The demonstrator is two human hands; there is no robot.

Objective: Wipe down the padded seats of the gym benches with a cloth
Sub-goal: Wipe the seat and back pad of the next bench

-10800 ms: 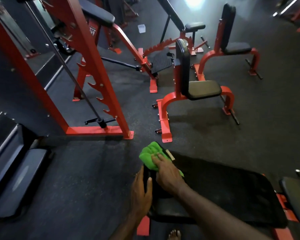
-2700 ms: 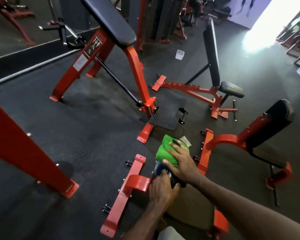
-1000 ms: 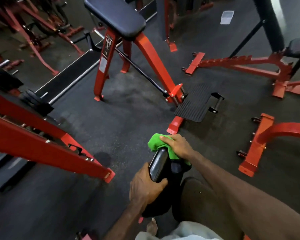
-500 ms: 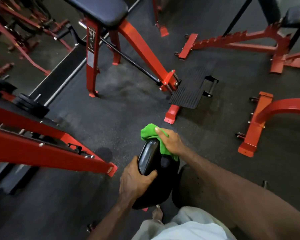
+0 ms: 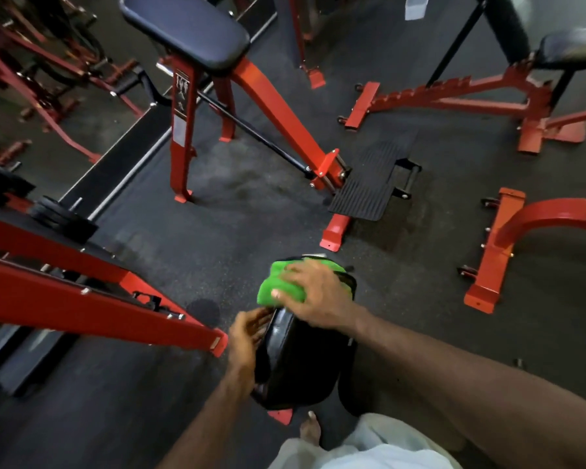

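A black upright back pad (image 5: pixel 301 360) of a red-framed bench stands right below me. A green cloth (image 5: pixel 273 289) lies over the pad's top end. My right hand (image 5: pixel 315 296) lies on the cloth with fingers spread and presses it onto the pad. My left hand (image 5: pixel 247 333) holds the pad's left edge, fingers curled round it; the hand is blurred. Part of the cloth is hidden under my right hand.
A red machine with a black padded top (image 5: pixel 186 28) and a ribbed footplate (image 5: pixel 369 187) stands ahead. A red rack beam (image 5: pixel 82 299) crosses at left. Another red bench base (image 5: pixel 494 245) is at right, an incline bench (image 5: pixel 454 96) behind it. My bare foot (image 5: pixel 310 431) is on the floor.
My right hand has shifted with the cloth from the pad's right top edge to flat over its top end. My left hand slid slightly up along the left edge.
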